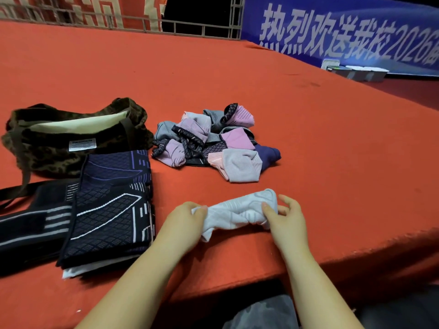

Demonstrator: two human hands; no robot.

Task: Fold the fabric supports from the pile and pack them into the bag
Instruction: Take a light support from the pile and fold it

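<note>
Both hands (185, 219) (285, 217) pinching pale support (240, 211) on red-carpeted platform (308, 138), perhaps indoors.

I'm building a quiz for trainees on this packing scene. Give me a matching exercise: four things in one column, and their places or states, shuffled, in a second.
Things:
1. pale grey support
2. bag
3. pile
4. dark folded stack

Places or states:
A. loose heap, mid-table, right of the bag
B. gripped at both ends by the left hand and right hand
C. lying open at far left
D. flat, in front of the bag

Pairs: 1-B, 2-C, 3-A, 4-D
</note>
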